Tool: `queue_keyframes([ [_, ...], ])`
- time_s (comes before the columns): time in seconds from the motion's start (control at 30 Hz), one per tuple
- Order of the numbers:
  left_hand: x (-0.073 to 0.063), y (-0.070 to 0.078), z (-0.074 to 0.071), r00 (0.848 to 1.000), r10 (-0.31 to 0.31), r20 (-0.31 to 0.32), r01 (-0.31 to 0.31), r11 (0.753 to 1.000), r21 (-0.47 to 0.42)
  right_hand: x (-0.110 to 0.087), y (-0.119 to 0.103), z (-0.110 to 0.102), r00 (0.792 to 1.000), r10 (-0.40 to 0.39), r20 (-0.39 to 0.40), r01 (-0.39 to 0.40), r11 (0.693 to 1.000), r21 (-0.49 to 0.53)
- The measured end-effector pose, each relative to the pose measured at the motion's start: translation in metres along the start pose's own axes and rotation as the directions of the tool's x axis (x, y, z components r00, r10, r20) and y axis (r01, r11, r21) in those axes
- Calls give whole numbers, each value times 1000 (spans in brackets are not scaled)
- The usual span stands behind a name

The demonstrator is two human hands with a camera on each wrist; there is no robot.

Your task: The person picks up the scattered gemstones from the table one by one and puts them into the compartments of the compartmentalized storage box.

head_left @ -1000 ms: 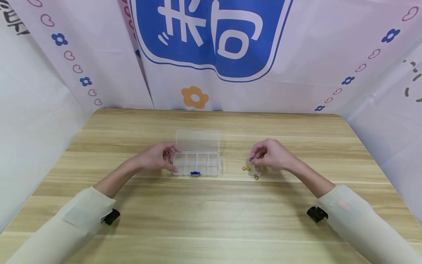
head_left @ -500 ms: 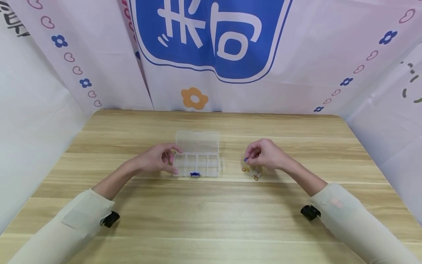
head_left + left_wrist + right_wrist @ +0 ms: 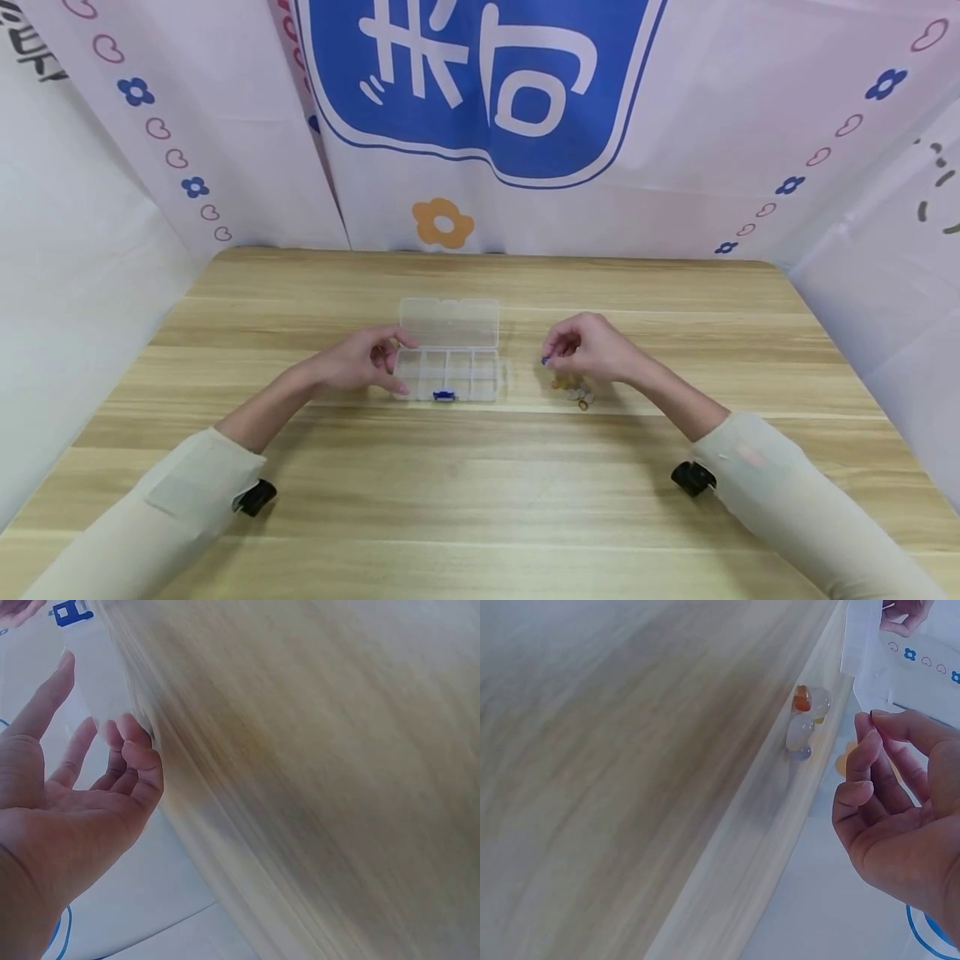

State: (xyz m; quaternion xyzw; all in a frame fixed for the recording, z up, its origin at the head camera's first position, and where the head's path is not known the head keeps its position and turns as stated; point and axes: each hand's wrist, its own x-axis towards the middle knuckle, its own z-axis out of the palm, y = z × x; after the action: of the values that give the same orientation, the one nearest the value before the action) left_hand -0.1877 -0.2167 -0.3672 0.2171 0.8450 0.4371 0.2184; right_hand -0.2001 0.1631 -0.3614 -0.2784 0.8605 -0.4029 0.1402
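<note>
A clear plastic compartment box lies on the table with its lid folded back and a blue latch at the front. My left hand holds the box by its left end, thumb at the front corner and forefinger near the hinge. Between thumb and forefinger my right hand pinches a small blue bead-like piece, raised to the right of the box. Below that hand sits a small cluster of glossy pieces. An orange piece and clear rounded ones show in the right wrist view.
Both hands work over a wood-grain table. A white printed cloth hangs behind its far edge, with more white cloth at both sides. A black clip-like item is on the right sleeve, another on the left.
My right hand has moved left, away from the cluster and toward the box, with the blue piece pinched in it. The left hand and the box have stayed in place.
</note>
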Motion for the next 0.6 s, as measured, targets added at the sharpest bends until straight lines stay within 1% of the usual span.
queue_keyframes([
  [0.3,2,-1,1,1000,-8,3,8,999,-53,5,-2,5,1000,-4,9,4,1000,18],
  [0.6,3,0,0,999,-32,8,32,999,-28,13,-8,9,1000,-13,6,13,1000,9],
])
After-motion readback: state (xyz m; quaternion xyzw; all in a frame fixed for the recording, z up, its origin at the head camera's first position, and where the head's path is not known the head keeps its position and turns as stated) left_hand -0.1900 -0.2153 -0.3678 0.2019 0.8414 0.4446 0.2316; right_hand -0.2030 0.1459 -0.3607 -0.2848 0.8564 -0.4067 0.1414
